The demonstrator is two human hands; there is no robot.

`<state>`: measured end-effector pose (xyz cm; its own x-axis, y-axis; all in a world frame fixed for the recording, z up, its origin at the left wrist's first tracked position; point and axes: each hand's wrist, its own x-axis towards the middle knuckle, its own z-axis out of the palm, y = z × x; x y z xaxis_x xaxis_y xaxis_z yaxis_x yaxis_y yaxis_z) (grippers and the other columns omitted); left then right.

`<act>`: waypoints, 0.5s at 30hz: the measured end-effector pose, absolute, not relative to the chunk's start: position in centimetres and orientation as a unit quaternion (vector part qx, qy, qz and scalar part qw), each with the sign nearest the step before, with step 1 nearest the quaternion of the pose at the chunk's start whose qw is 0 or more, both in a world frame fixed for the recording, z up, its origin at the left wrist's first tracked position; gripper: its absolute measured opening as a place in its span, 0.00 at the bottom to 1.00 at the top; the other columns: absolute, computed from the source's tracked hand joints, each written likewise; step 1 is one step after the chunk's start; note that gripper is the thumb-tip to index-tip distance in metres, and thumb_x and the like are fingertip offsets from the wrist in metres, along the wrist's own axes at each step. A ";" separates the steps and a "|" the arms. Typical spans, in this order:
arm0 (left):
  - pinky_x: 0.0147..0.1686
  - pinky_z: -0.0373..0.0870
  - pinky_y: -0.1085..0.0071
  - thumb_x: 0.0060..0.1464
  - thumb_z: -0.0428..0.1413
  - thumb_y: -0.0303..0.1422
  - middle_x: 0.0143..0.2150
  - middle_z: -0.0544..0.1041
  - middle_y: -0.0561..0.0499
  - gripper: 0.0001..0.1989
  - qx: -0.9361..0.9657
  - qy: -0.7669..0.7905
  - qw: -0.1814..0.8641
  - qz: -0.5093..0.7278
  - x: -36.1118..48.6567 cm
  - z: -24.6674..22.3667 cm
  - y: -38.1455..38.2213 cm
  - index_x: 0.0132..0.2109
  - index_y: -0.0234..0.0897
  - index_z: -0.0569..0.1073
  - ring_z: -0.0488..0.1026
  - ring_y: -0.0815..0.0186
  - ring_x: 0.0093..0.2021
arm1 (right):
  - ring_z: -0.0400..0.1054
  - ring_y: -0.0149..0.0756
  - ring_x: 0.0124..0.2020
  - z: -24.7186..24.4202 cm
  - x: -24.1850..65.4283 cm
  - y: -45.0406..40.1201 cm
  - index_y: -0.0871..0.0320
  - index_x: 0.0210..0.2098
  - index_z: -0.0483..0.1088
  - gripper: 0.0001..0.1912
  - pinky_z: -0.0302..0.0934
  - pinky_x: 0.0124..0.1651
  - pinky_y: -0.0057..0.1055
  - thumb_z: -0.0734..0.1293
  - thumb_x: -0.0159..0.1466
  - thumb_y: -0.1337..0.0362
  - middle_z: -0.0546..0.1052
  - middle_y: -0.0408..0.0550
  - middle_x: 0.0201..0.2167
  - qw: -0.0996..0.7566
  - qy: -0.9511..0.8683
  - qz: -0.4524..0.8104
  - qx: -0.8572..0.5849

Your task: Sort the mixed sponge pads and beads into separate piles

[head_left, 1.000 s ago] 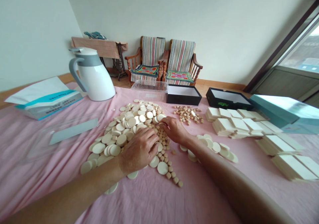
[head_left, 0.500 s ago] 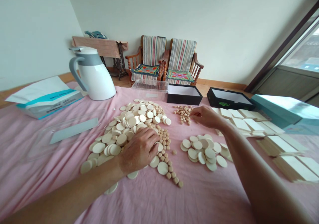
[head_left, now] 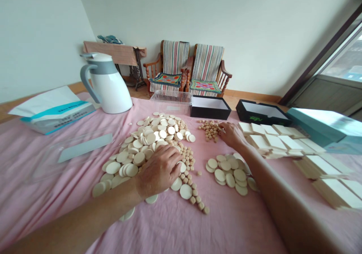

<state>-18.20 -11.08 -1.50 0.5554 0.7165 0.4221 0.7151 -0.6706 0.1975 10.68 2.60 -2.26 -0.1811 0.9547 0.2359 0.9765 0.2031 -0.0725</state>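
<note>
My left hand (head_left: 160, 170) lies on a large heap of flat cream discs (head_left: 132, 152), fingers curved over them and touching them. Beside its fingertips runs a band of small round wooden pieces (head_left: 188, 163). My right hand (head_left: 232, 135) is further right, its fingertips at the edge of a small heap of these wooden pieces (head_left: 209, 130). Something pale may sit between its fingers, too small to tell. Below that hand lies a smaller group of cream discs (head_left: 226, 173), partly hidden by my right forearm.
The pink tablecloth (head_left: 172, 224) covers the table. Stacks of white-topped rectangular pieces (head_left: 271, 143) fill the right side, beside a teal box (head_left: 325, 129). Two black box parts (head_left: 210, 107) (head_left: 261, 112), a clear plastic tub (head_left: 171, 102) and a white jug (head_left: 109, 86) stand at the back.
My right hand has moved rightward from the large disc heap to the small heap of wooden pieces. My left hand has stayed on the discs.
</note>
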 end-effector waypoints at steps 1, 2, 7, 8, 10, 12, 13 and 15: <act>0.48 0.63 0.60 0.58 0.49 0.26 0.38 0.71 0.48 0.07 0.882 0.406 0.002 0.239 -18.2 -1.5 -11.1 0.40 0.36 0.72 0.66 0.60 0.42 | 0.69 0.42 0.43 -2.3 10.7 2.7 0.60 0.42 0.74 0.14 0.56 0.42 0.30 0.60 0.61 0.69 0.78 0.56 0.39 0.119 -0.764 -0.050 -0.633; 0.48 0.63 0.60 0.58 0.49 0.25 0.38 0.71 0.48 0.07 0.882 0.406 0.002 0.239 -18.2 -1.5 -11.1 0.40 0.36 0.72 0.66 0.60 0.42 | 0.70 0.42 0.42 -2.2 10.7 2.7 0.60 0.41 0.75 0.14 0.57 0.41 0.30 0.59 0.61 0.70 0.78 0.56 0.38 0.128 -0.759 -0.053 -0.636; 0.47 0.63 0.60 0.59 0.49 0.26 0.37 0.71 0.48 0.07 0.883 0.404 0.002 0.239 -18.2 -1.5 -11.1 0.39 0.36 0.72 0.66 0.60 0.42 | 0.71 0.39 0.35 0.7 10.9 1.8 0.59 0.41 0.77 0.19 0.58 0.38 0.29 0.57 0.58 0.70 0.79 0.52 0.34 0.173 -0.752 -0.002 -0.636; 0.47 0.63 0.60 0.59 0.49 0.26 0.37 0.71 0.48 0.07 0.882 0.405 0.002 0.241 -18.2 -1.5 -11.1 0.39 0.36 0.72 0.66 0.60 0.42 | 0.70 0.38 0.33 1.6 11.1 1.4 0.59 0.38 0.78 0.18 0.58 0.37 0.29 0.57 0.57 0.70 0.79 0.50 0.31 0.143 -0.779 0.049 -0.609; 0.47 0.63 0.60 0.59 0.49 0.26 0.37 0.71 0.48 0.08 0.881 0.405 0.002 0.244 -18.3 -1.5 -11.1 0.39 0.36 0.72 0.66 0.60 0.42 | 0.70 0.35 0.30 3.1 11.4 0.5 0.60 0.32 0.78 0.16 0.58 0.34 0.27 0.58 0.56 0.69 0.78 0.47 0.27 0.042 -0.831 0.180 -0.525; 0.47 0.63 0.60 0.59 0.49 0.26 0.37 0.71 0.48 0.08 0.881 0.405 0.002 0.244 -18.3 -1.5 -11.1 0.40 0.36 0.73 0.66 0.60 0.42 | 0.69 0.34 0.28 4.1 11.7 -0.2 0.60 0.29 0.78 0.13 0.59 0.32 0.27 0.60 0.55 0.68 0.78 0.46 0.26 -0.051 -0.841 0.286 -0.456; 0.47 0.63 0.60 0.59 0.49 0.26 0.37 0.71 0.48 0.08 0.882 0.404 0.002 0.243 -18.3 -1.5 -11.1 0.39 0.35 0.73 0.66 0.60 0.42 | 0.69 0.34 0.28 4.3 11.7 -0.4 0.60 0.28 0.77 0.12 0.59 0.31 0.27 0.61 0.56 0.67 0.78 0.47 0.25 -0.072 -0.839 0.306 -0.445; 0.47 0.63 0.60 0.59 0.49 0.26 0.37 0.71 0.48 0.08 0.882 0.404 0.002 0.242 -18.2 -1.4 -11.1 0.39 0.35 0.72 0.66 0.60 0.42 | 0.69 0.34 0.27 4.1 11.2 -0.5 0.60 0.26 0.77 0.11 0.59 0.31 0.27 0.62 0.56 0.67 0.77 0.47 0.24 -0.059 -0.843 0.272 -0.461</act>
